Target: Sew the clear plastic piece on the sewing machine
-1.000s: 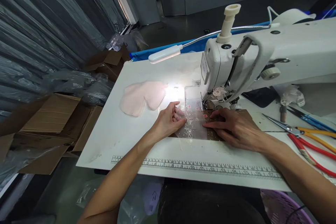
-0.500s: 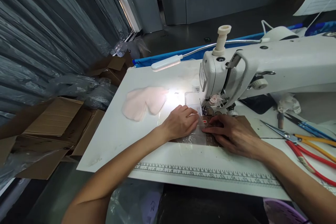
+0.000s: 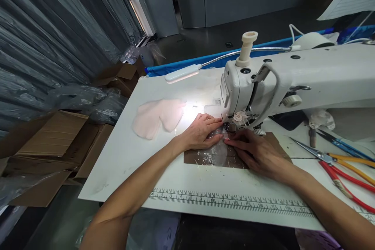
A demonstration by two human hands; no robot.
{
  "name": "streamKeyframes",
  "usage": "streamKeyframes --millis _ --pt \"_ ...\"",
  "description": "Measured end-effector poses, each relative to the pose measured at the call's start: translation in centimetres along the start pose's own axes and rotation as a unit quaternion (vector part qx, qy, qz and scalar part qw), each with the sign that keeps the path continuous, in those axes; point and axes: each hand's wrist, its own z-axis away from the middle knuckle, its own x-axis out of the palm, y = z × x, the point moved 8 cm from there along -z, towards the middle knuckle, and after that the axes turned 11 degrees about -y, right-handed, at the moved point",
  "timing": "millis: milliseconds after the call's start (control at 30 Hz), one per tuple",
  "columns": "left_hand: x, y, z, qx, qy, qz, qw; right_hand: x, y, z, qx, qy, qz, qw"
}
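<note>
My left hand (image 3: pixel 202 133) lies flat, fingers stretched toward the needle area, pressing on a thin see-through sheet (image 3: pixel 215 155). The sheet rests over a flat brown piece (image 3: pixel 191 157) on the sewing table. Just right of it, my right hand (image 3: pixel 254 149) is bent low beside the presser foot, its fingertips closed at a small pale label (image 3: pixel 225 136). Part of the label and the brown piece is hidden under my hands. The white sewing machine (image 3: pixel 234 86) stands over both hands, with a pale fabric flower (image 3: pixel 240 116) near its needle bar.
A pale pink fabric piece (image 3: pixel 158 117) lies left on the white table (image 3: pixel 117 164). A lamp (image 3: pixel 182 73) shines over it. Scissors (image 3: pixel 325 157) and blue-handled snips (image 3: pixel 345 144) lie at right. A printed ruler (image 3: pixel 228 202) runs along the front edge. Cardboard boxes (image 3: pixel 55 133) stand left.
The see-through sheet has shifted, and more of the brown piece shows at the left. My right fingertips now cover most of the label that showed a red mark. The view has tilted slightly.
</note>
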Motion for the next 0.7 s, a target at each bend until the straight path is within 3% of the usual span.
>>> streamKeyframes --millis 300,700 --pt "0.77 -0.10 0.07 0.018 0.022 0.014 0.999 -0.03 -0.02 0.12 -0.006 0.011 0.010 1.000" --pt "0.82 0.51 0.15 0.010 0.040 -0.040 0.998 -0.38 -0.26 -0.09 -0.017 0.012 0.010 1.000"
